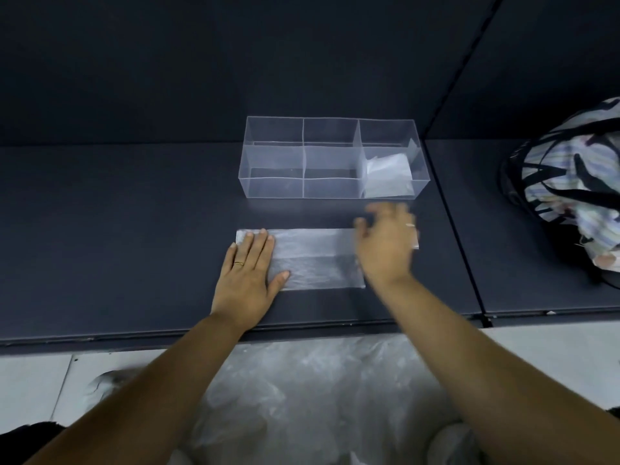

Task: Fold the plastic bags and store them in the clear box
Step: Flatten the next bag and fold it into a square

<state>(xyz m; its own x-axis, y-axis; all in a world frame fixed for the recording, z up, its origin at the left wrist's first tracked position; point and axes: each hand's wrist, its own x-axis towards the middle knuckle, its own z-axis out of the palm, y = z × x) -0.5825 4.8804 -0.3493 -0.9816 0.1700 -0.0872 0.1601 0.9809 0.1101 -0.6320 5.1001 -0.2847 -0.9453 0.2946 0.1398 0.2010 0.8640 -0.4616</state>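
Note:
A clear plastic bag [315,260], folded into a long flat strip, lies on the dark shelf in front of me. My left hand [248,273] rests flat on its left end, fingers spread. My right hand [385,243] hovers blurred over the strip's right end with fingers apart; whether it touches the bag I cannot tell. Behind the strip stands the clear box [275,187], divided into several compartments. A folded white bag [387,177] sits in its front right compartment.
A pile of loose clear plastic bags [312,397] lies below the shelf edge, near my lap. A striped cloth bag with black straps [570,182] sits on the shelf at the far right. A seam [456,236] splits the dark shelf surface.

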